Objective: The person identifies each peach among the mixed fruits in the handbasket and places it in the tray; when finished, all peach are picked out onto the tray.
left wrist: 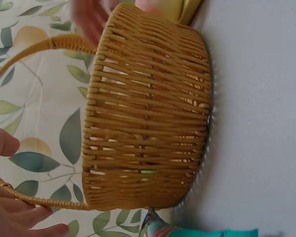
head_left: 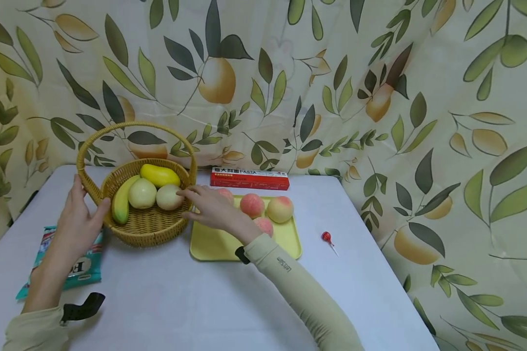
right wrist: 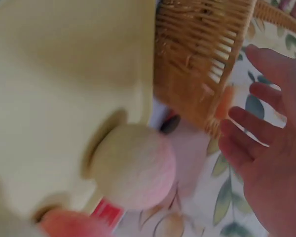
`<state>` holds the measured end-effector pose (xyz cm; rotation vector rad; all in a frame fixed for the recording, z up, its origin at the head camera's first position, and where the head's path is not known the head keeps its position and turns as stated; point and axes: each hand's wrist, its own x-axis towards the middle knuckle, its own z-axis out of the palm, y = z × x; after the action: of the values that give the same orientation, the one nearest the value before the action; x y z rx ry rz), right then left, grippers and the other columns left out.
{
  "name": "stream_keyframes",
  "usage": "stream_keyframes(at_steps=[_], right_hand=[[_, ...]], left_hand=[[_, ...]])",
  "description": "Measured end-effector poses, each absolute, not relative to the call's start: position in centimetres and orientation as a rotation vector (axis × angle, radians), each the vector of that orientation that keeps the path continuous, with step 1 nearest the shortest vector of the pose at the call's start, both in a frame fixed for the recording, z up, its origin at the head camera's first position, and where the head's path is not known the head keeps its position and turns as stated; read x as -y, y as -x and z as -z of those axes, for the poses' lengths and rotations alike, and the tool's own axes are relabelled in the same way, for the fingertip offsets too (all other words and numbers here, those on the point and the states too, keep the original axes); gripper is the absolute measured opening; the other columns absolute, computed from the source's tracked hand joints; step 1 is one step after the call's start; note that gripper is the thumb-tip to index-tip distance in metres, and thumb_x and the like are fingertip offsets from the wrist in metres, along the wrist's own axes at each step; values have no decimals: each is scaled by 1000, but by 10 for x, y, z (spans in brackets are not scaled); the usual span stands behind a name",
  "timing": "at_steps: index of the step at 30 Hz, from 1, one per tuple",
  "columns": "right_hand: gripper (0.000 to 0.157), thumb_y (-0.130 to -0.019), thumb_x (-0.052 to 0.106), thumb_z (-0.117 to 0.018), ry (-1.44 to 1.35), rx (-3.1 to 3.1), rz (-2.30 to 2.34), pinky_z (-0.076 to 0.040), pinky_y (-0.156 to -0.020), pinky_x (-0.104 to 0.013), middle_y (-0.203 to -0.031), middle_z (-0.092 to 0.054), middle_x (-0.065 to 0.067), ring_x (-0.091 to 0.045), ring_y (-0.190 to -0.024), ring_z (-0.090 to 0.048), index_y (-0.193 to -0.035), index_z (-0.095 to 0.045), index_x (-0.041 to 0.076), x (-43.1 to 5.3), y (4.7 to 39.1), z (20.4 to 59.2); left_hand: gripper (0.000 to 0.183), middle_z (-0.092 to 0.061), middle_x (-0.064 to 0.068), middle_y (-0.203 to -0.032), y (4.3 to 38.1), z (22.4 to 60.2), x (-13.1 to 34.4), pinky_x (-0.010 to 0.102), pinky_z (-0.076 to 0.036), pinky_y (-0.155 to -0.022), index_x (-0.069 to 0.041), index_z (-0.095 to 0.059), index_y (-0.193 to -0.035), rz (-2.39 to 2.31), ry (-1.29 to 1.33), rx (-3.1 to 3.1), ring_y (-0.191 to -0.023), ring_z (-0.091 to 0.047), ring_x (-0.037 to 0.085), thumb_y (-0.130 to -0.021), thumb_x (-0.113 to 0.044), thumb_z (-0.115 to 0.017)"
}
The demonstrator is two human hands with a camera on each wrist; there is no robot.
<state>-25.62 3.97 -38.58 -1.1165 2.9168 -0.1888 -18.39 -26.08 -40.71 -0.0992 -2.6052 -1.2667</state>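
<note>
A wicker basket point(head_left: 147, 238) with a tall arched handle stands at the left of the table. Inside lie a banana point(head_left: 121, 201), an oblong yellow fruit point(head_left: 159, 174) and two round pale-green fruits point(head_left: 142, 193). My left hand point(head_left: 76, 222) is at the basket's left side, thumb near the rim; in the left wrist view its spread fingers lie loosely about the handle point(left wrist: 64, 203). Reaching over the right rim, my right hand point(head_left: 215, 207) has its fingertips by the right-hand pale fruit. The right wrist view shows those fingers point(right wrist: 254, 123) apart, with nothing between them.
Right of the basket, a yellow tray point(head_left: 217, 251) bears several peaches point(head_left: 252, 205), partly behind my right forearm. A red pasta box point(head_left: 249, 179) stands behind it. A lollipop point(head_left: 327, 238) lies farther right. Under my left forearm is a teal snack packet point(head_left: 85, 268).
</note>
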Motion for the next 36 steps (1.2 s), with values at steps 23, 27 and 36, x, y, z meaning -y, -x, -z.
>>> stream_keyframes(at_steps=[23, 27, 36], right_hand=[[61, -100, 40, -66, 1011, -2931, -7, -57, -92, -33, -147, -48, -7, -23, -118, -57, -153, -41, 26, 34, 298, 399], [59, -100, 41, -65, 1009, -2920, 44, -56, -93, -33, -143, -51, -6, -22, -116, -57, -153, -43, 26, 30, 300, 400], [53, -98, 42, -66, 1116, -2888, 208, -53, -92, -33, -141, -54, -7, -23, -117, -57, -146, -49, 27, 22, 286, 403]], left_hand=[[87, 0, 35, -168, 185, 396, 263, 80, -12, -115, -10, 21, -162, 1247, 117, 2613, -152, -11, 60, -109, -42, -42], [87, 0, 35, -168, 189, 398, 263, 79, -12, -116, -9, 20, -162, 1246, 121, 2618, -152, -12, 60, -109, -41, -42], [87, -1, 38, -166, 187, 406, 264, 79, -12, -116, -7, 20, -161, 1259, 90, 2646, -151, -11, 62, -109, -43, -41]])
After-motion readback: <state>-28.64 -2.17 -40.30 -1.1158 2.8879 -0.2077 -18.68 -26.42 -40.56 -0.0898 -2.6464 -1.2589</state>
